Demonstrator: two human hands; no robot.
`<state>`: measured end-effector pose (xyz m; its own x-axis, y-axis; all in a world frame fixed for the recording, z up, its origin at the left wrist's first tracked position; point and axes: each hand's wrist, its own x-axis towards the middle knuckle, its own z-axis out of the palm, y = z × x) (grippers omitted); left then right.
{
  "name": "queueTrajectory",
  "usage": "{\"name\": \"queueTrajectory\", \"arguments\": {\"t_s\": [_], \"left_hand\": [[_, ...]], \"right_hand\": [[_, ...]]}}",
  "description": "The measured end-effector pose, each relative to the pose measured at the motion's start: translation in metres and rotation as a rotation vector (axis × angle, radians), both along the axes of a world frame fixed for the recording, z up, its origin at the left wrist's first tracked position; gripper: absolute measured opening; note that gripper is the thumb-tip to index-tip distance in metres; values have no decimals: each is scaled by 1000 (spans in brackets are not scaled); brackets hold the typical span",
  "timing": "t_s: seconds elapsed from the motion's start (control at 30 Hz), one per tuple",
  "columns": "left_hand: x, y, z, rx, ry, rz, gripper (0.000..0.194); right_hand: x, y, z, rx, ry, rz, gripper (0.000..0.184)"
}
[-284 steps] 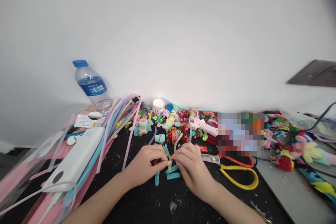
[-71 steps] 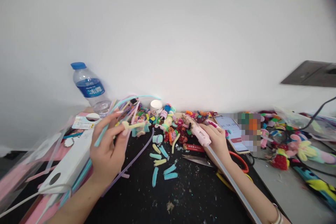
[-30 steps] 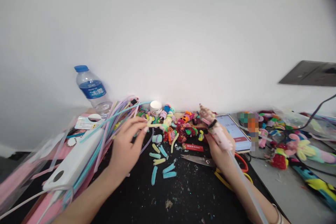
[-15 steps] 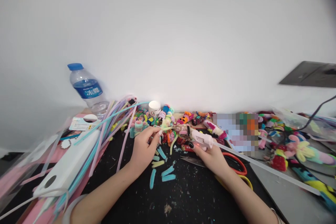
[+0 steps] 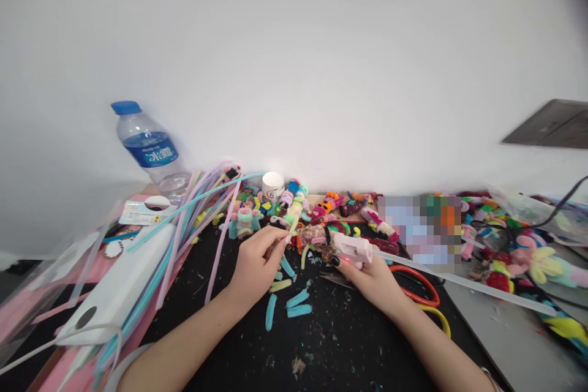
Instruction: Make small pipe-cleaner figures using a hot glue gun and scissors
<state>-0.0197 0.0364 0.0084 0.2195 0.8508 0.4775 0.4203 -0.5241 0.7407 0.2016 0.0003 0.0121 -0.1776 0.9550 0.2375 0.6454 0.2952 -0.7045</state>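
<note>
My left hand (image 5: pixel 256 262) pinches a small pale yellow pipe-cleaner piece (image 5: pixel 294 225) between thumb and fingertips above the black mat (image 5: pixel 316 343). My right hand (image 5: pixel 373 278) grips a pink hot glue gun (image 5: pixel 353 247), whose nozzle points left at the yellow piece. A long clear glue stick (image 5: pixel 463 283) sticks out of the gun's back toward the right. Short blue and yellow pipe-cleaner cuttings (image 5: pixel 287 300) lie on the mat just below both hands.
A water bottle (image 5: pixel 146 146) stands at the back left beside long pastel pipe cleaners (image 5: pixel 197 211) and a white box (image 5: pixel 124 285). Small colourful figures (image 5: pixel 294 205) and a white jar (image 5: pixel 272 184) line the wall. Scissors (image 5: pixel 418 294) lie right of my hand; plush toys (image 5: pixel 533 260) crowd the right.
My left hand came in from the pipe-cleaner bundle with the yellow piece. My right hand lifted the glue gun, turned it level and brought its nozzle to the piece.
</note>
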Motion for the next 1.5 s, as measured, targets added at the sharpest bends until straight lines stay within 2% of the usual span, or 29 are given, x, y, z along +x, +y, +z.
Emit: {"name": "queueTrajectory", "arguments": {"t_s": [0.4,1.5], "left_hand": [[0,-3,1,13,23,-2,16],[-6,3,0,35,29,66,17]], "right_hand": [[-2,-1,4,20,-9,11,25],[-3,0,4,18,-4,-77,24]]}}
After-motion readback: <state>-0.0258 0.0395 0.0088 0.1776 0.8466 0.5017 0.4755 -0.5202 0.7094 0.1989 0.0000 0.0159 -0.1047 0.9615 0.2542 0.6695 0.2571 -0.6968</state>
